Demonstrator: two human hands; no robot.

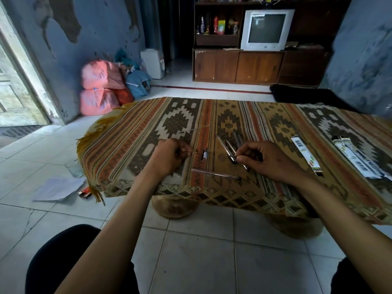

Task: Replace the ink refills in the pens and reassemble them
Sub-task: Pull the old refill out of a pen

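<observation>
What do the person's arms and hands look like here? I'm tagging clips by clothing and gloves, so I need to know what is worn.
Both arms are bare from wrist to past the elbow: no sleeves show in the head view. The left hand and right hand wear no gloves, and no rings, watch or bracelet are visible. Dark trousers cover the knees at the bottom corners of the frame.

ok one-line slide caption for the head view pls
Seated person's left hand pinches a small pen part while right hand picks at clear pen barrels on a patterned cloth.
</observation>
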